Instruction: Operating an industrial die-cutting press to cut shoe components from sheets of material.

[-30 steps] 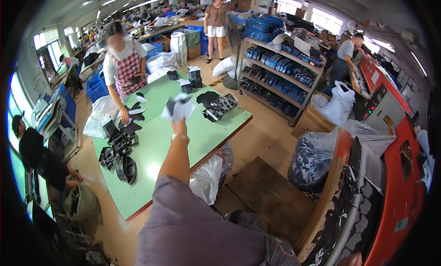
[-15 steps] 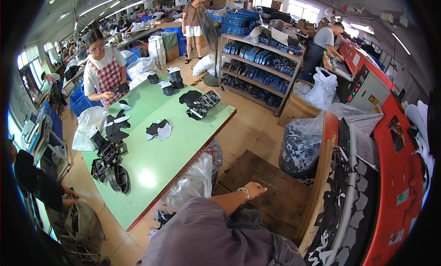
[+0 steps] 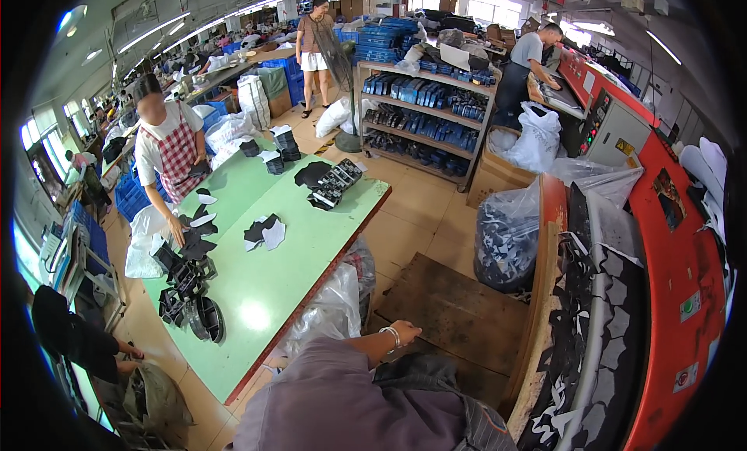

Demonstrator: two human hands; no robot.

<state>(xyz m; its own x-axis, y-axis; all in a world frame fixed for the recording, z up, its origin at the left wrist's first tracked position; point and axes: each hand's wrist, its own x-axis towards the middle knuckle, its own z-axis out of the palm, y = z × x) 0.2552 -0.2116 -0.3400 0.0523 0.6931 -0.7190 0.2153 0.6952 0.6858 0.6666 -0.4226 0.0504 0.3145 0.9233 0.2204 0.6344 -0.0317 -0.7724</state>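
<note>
My left hand [image 3: 403, 333], with a pale bangle on the wrist, is low in the middle of the view above a brown wooden board [image 3: 459, 303]. Its fingers look loosely curled together, and nothing shows in them. To its left is the edge of a green-topped table [image 3: 299, 252], apart from the hand. On that table lie black and white cut pieces [image 3: 264, 231], black ring-shaped cutting dies [image 3: 205, 319] and a row of metal-edged dies [image 3: 336, 183]. My right hand is out of sight.
Right of me runs a red machine [image 3: 669, 295] with a bed of black scraps [image 3: 572, 334]. A scrap-filled clear bag [image 3: 506, 241] and a rack of blue dies [image 3: 428, 112] stand ahead. A person in a checked apron [image 3: 175, 159] works across the table; others stand farther off.
My left hand has moved slightly left and down. The person in the checked apron has reached a hand down to the black pieces on the table. My view has shifted a little.
</note>
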